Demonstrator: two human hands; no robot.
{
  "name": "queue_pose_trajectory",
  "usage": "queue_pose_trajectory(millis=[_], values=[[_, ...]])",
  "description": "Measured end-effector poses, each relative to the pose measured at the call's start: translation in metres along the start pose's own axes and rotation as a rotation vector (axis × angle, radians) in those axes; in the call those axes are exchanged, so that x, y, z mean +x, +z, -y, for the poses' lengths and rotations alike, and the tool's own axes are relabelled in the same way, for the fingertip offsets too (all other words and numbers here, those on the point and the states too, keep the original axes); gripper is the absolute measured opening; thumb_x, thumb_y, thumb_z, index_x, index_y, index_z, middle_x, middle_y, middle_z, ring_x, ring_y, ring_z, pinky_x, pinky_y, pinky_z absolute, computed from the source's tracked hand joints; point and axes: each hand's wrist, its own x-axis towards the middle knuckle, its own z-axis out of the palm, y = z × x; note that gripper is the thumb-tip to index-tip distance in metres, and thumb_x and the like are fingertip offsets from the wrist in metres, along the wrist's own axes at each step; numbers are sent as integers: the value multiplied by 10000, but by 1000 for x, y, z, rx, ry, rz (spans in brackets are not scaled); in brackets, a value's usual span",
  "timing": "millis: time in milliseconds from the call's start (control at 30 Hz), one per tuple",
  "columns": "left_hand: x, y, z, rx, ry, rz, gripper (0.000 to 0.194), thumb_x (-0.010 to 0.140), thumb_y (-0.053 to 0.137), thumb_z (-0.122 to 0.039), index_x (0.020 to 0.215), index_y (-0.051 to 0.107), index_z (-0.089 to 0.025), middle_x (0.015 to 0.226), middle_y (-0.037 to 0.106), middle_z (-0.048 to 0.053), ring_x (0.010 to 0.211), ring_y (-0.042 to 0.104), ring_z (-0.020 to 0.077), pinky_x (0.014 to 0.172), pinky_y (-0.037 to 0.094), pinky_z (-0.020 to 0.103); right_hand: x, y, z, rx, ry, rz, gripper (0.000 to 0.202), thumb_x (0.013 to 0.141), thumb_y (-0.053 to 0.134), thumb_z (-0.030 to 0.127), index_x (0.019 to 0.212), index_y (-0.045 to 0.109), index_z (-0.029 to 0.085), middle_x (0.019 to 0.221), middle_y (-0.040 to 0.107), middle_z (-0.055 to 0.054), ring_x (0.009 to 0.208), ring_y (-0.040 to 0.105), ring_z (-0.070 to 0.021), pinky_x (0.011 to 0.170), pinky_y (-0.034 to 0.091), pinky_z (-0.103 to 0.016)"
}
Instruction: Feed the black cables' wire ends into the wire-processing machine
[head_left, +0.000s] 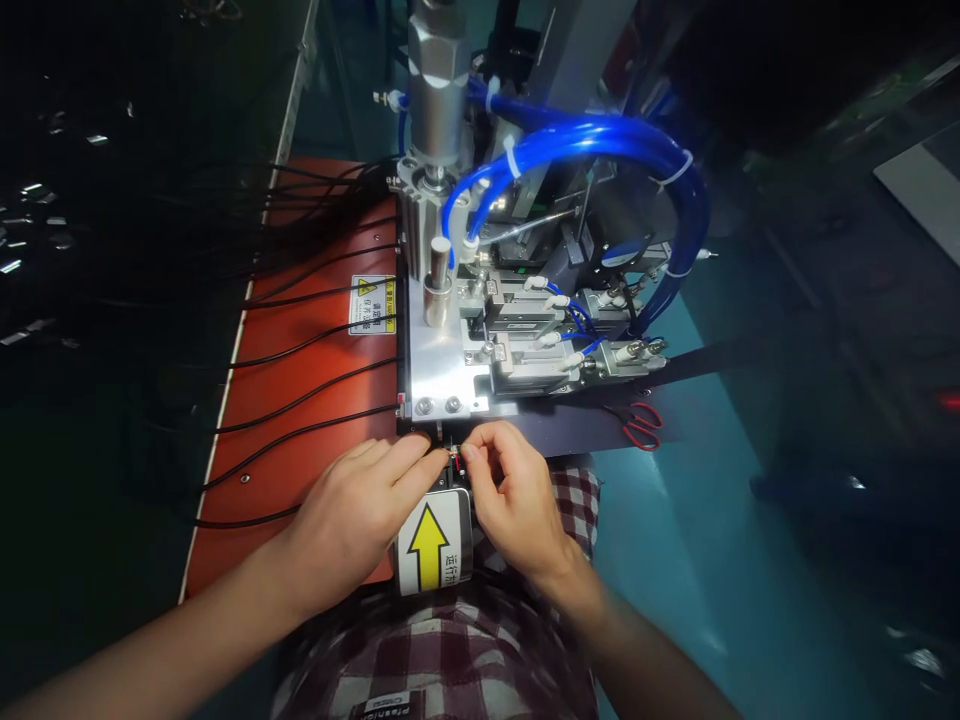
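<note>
Both my hands meet at the near end of a machine with a shiny metal block [439,365]. My left hand [367,505] lies over the machine's track, its fingers bent together and the fingertips at a small part [453,451] with a bit of red. From the other side my right hand [514,490] pinches at that same spot with thumb and forefinger. The part is too small to name, and fingers cover some of it. Just below the fingertips is a white plate with a yellow arrow [428,548].
Black cables [300,400] cross the orange tabletop [337,380] on the left. Blue air hoses [600,135] loop above the pneumatic cylinders [525,365]. Red-handled scissors [640,425] lie at the right edge. A yellow warning label [373,304] is stuck on the tabletop.
</note>
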Motion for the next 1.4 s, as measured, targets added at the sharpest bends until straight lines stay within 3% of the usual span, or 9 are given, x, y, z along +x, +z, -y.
queue_pose_trajectory(millis=[233, 500, 600, 800, 867, 967, 1100, 1333, 1400], values=[[1, -1, 1, 19, 33, 0, 280, 913, 371, -89, 1046, 617, -101, 912, 668, 127, 747, 619, 221, 604, 500, 325, 2, 2, -3, 236, 228, 72, 149, 900, 468, 242, 763, 503, 195, 631, 484, 28, 533, 442, -128, 483, 341, -242], [2, -4, 1, 34, 37, 20, 284, 897, 364, -63, 1014, 619, -107, 905, 668, 124, 720, 617, 224, 587, 502, 328, -1, 1, -15, 228, 278, 32, 147, 877, 505, 269, 758, 526, 185, 614, 482, 29, 528, 436, -126, 490, 339, -240], [3, -7, 1, 11, 24, 45, 294, 894, 346, -48, 964, 624, -110, 897, 665, 121, 721, 618, 221, 588, 509, 323, -10, 2, -21, 344, 349, 16, 167, 879, 517, 324, 789, 541, 186, 588, 432, 45, 484, 381, -112, 445, 300, -229], [3, -9, 1, -13, -6, 85, 276, 882, 359, -45, 971, 614, -105, 881, 649, 128, 713, 614, 243, 577, 524, 354, -17, 11, -5, 555, 450, 81, 196, 813, 590, 348, 756, 590, 160, 609, 480, 19, 486, 381, -106, 426, 302, -221], [3, -8, 1, -20, -15, 99, 254, 875, 386, -50, 981, 609, -112, 894, 645, 126, 708, 610, 247, 567, 523, 358, -15, 10, 1, 459, 402, 24, 171, 818, 582, 316, 744, 599, 164, 597, 489, 17, 487, 397, -112, 439, 317, -227], [2, -7, 0, -12, -31, 107, 246, 867, 408, -56, 1003, 601, -124, 920, 641, 128, 708, 606, 249, 557, 517, 357, -12, 3, 8, 108, 172, -68, 149, 848, 547, 238, 729, 608, 173, 628, 533, 1, 544, 461, -133, 523, 357, -253], [1, -6, -2, 1, -46, 126, 259, 853, 413, -45, 1015, 599, -125, 952, 630, 134, 727, 600, 249, 566, 508, 353, -9, -5, 10, -162, -45, -82, 149, 864, 517, 193, 733, 585, 176, 674, 559, -9, 615, 503, -153, 608, 362, -283], [1, -6, -7, 108, -35, 54, 274, 871, 395, -67, 1025, 622, -82, 895, 612, 143, 730, 561, 259, 576, 483, 366, -1, 1, -9, 434, 306, 89, 176, 838, 560, 310, 732, 560, 170, 613, 488, 24, 504, 403, -112, 463, 312, -231], [1, -6, -9, 119, -66, 41, 260, 878, 408, -79, 1005, 635, -95, 892, 601, 137, 749, 549, 259, 591, 480, 366, -1, 1, -14, 493, 346, 106, 183, 823, 581, 324, 730, 564, 167, 597, 465, 34, 489, 378, -105, 446, 290, -225]])
